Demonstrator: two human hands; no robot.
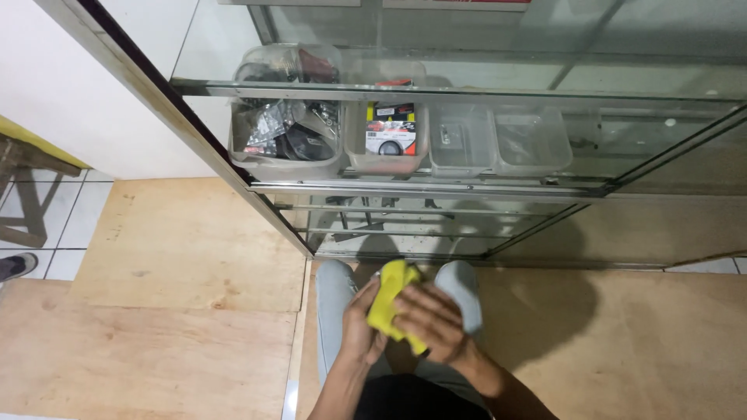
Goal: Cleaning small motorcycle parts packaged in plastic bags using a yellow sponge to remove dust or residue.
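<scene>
A yellow cloth [387,299] is bunched up between both of my hands, low in the head view and above my knees in grey trousers [334,284]. My left hand [362,323] wraps the cloth from the left side. My right hand [430,321] covers it from the right, fingers folded over the lower part. Only the top of the cloth sticks out above my fingers. Just beyond my knees stands a glass display cabinet [436,187].
On the cabinet's glass shelf stand several clear plastic bins: one with dark small parts [284,136], one with a packaged item [389,136], and two nearly bare ones [498,140]. Plywood sheets [171,257] cover the floor. A wooden stool leg [23,202] and a shoe [15,266] are at far left.
</scene>
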